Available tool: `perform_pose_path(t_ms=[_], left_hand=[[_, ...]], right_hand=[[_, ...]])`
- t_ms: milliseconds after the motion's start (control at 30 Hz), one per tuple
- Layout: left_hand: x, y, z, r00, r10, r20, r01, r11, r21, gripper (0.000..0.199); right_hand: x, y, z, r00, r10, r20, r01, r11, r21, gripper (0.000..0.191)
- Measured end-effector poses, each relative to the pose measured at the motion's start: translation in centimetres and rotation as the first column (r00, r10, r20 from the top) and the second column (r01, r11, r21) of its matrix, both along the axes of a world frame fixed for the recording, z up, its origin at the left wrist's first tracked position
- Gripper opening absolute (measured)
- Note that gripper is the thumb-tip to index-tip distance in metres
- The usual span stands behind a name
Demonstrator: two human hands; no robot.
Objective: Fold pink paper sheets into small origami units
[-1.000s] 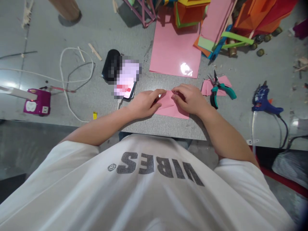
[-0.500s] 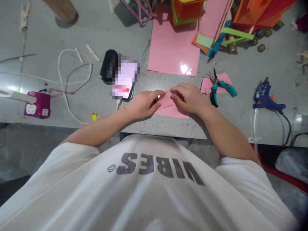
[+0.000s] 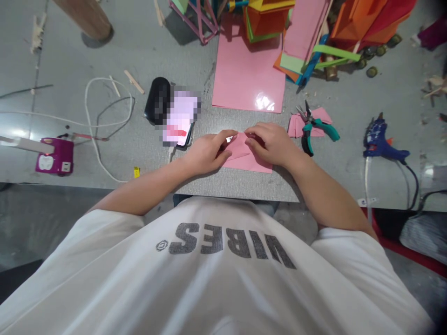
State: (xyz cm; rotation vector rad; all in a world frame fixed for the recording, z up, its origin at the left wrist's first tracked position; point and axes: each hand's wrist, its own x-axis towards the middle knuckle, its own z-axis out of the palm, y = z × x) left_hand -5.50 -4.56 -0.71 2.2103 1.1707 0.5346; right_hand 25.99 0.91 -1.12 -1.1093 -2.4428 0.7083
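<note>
Near the table's front edge lies a small piece of pink paper [image 3: 256,165], partly folded, with a flap raised toward its far side. My left hand [image 3: 209,151] pinches the flap's left part between thumb and fingers. From the other side, my right hand [image 3: 267,144] grips the same paper close to its top fold, the fingertips of both hands near each other. My fingers cover part of the fold. To the left of my left hand is a phone [image 3: 179,116] with its screen lit, beside a black case [image 3: 158,100].
Pliers with teal handles [image 3: 314,128] rest on pink paper pieces at right. Farther right is a blue glue gun [image 3: 384,142]. Large pink sheets [image 3: 247,74] and colored paper shapes [image 3: 265,21] fill the back. A white cable [image 3: 87,102] loops at left near a purple socket block [image 3: 57,156].
Both hands stay on the pink paper with almost the same grip, fingertips shifting only slightly at the fold. The whole view has moved a little.
</note>
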Motion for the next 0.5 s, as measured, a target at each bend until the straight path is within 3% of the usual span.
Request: perform_pose_path(t_ms=[500], left_hand=[[0.05,0.1,-0.04,1.0,-0.006,0.004,0.006,1.0,-0.005,0.064]], right_hand=[[0.11,0.12,-0.33,0.999,0.034,-0.016,-0.033,0.998,0.05,0.04]])
